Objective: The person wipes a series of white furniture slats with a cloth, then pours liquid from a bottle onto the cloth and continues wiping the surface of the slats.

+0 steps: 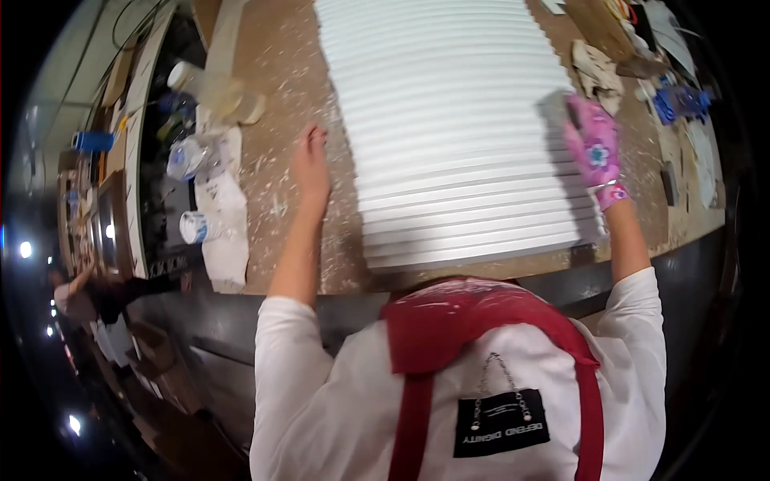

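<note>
A wide set of white slats (457,136), lying side by side in close rows, spans the middle of the brown worktable (273,184). My left hand (311,164) is bare and just off the slats' left edge, over the tabletop. Its fingers are loosely bent and slightly apart, with nothing seen in them. At the slats' right edge is my right hand (595,148) in a pink flowered glove. Its fingers reach forward along the slat ends, seemingly against them, though the fingertips are blurred.
On the left, a cloudy plastic container (216,92), a clear jar (192,156) and a white tub (194,227) stand by a stained cloth (224,248). A crumpled rag (597,72) and a blue object (680,104) lie right. Another person (88,297) is far left.
</note>
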Demonstrator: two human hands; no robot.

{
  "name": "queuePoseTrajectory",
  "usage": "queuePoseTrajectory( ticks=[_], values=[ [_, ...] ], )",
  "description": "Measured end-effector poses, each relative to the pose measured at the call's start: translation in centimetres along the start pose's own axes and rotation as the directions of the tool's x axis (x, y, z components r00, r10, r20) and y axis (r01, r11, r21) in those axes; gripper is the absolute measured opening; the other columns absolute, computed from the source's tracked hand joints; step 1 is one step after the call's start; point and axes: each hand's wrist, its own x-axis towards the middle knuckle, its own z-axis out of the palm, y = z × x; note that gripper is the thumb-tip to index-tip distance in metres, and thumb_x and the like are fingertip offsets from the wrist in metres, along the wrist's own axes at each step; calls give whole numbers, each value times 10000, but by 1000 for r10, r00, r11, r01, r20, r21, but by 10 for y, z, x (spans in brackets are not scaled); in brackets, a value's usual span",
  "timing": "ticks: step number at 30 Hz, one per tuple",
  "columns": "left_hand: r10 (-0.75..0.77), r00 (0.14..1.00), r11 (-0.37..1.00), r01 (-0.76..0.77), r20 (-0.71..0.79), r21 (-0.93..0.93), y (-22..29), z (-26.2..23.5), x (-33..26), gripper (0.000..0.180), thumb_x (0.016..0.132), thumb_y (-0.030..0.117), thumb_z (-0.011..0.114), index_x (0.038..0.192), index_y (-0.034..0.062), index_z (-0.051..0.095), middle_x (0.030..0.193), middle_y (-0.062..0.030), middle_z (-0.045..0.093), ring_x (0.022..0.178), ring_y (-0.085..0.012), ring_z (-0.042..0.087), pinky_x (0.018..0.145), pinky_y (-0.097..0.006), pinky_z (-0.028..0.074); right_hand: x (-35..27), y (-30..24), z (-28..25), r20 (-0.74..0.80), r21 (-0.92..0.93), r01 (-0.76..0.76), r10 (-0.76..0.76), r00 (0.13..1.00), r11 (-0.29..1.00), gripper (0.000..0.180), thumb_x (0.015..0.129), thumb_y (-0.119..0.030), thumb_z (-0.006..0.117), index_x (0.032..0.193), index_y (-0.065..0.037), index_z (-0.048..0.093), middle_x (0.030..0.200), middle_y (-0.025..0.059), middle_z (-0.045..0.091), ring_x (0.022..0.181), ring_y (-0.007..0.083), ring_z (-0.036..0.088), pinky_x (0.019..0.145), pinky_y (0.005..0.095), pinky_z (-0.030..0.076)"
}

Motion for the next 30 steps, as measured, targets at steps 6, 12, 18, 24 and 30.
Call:
queuePoseTrajectory(
  ticks=[6, 12, 18, 24, 30],
  values=[
    [330, 941, 891, -284, -77, 355, -12, 2, 48, 290, 930, 129, 501, 1193, 30, 571, 1071, -193, 602, 997, -362, 561, 868, -430, 445, 55, -196, 55, 112, 308, 416, -467, 877, 856, 364, 799, -217, 602, 1143, -126, 529, 886, 71, 603, 890, 265, 568, 952, 431, 374],
    [290, 949, 863, -204, -123, 463, -27, 0, 58, 329, 883, 149, 545, 1194, 44, 569, 1118, -185, 570, 1031, -384, 526, 891, -473, 414, 98, -248, 69, 92, 285, 514, -557, 825, 809, 210, 809, -226, 573, 1012, -171, 563, 810, 65, 612, 772, 248, 608, 901, 414, 425],
    [211, 969, 891, -137, -127, 434, -24, 3, 60, 320, 873, 177, 556, 1173, 69, 586, 1194, -148, 550, 1106, -352, 499, 953, -457, 387, 118, -230, 94, 118, 212, 327, -357, 927, 921, 151, 755, -214, 609, 864, -134, 540, 731, 59, 582, 711, 277, 590, 692, 437, 449],
    [290, 948, 855, -194, -132, 481, -33, 3, 61, 312, 857, 179, 582, 1158, 98, 597, 1182, -136, 564, 1108, -340, 509, 951, -453, 398, 115, -230, 92, 149, 245, 325, -366, 919, 914, 213, 765, -156, 586, 977, -139, 604, 732, 71, 602, 680, 263, 606, 709, 405, 460],
    [341, 939, 791, -256, -53, 555, -41, 0, 65, 294, 860, 158, 581, 1133, 51, 604, 1132, -171, 593, 1055, -367, 550, 913, -443, 434, 80, -244, 88, 52, 343, 382, -423, 904, 858, 206, 731, -195, 574, 928, -136, 593, 763, 62, 614, 732, 292, 607, 735, 421, 448]
  ],
)
